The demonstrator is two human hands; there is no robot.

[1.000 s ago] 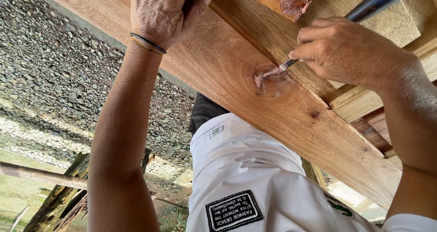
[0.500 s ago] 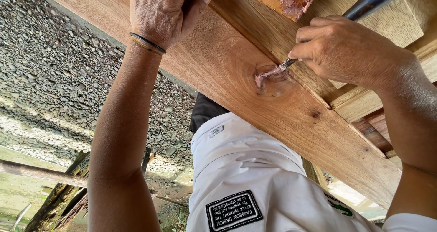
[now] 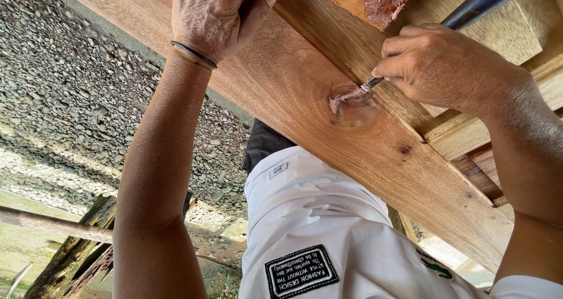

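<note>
**At the knot on the plank's face, filler may smear**

On the plank (image 3: 305,105), the right hand (image 3: 446,70) is closed around a small putty knife (image 3: 370,84), pressing pink filler (image 3: 343,99) into the knot. A slip could drag paste across clean grain. The left hand (image 3: 214,17) grips the plank's upper edge; a loose hold could let it shift.
</note>
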